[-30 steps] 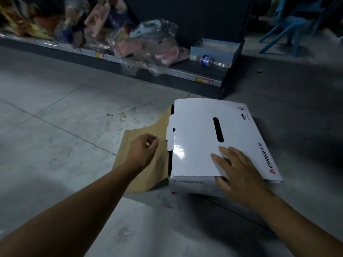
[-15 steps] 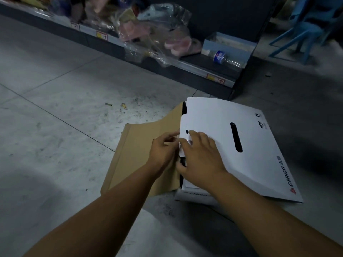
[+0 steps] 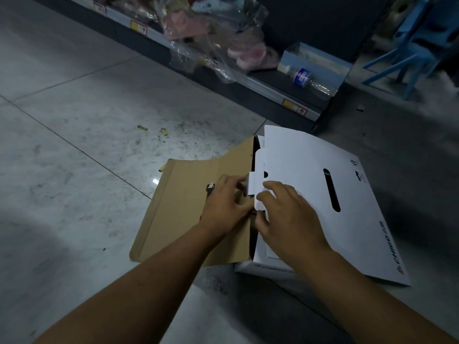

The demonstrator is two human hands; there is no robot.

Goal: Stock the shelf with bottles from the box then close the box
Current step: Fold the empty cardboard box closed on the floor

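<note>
A white cardboard box (image 3: pixel 310 175) with a handle slot lies on the floor, its white lid flap folded over the top. A brown flap (image 3: pixel 178 207) lies spread open to its left. My left hand (image 3: pixel 226 204) and my right hand (image 3: pixel 285 214) meet at the lid's left edge, where both pinch the small white locking tab (image 3: pixel 255 187). A clear plastic bottle (image 3: pixel 308 80) with a blue label lies on its side on the low dark shelf (image 3: pixel 268 80).
Clear bags of pink goods (image 3: pixel 213 33) crowd the shelf left of the bottle. A clear tray (image 3: pixel 315 60) stands behind the bottle. A blue plastic chair (image 3: pixel 412 45) is at the far right. Small scraps (image 3: pixel 151 130) litter the tiled floor.
My right hand slid from the lid's near edge to its left edge. My left hand left the brown flap and joined it at the tab. The view shifted closer.
</note>
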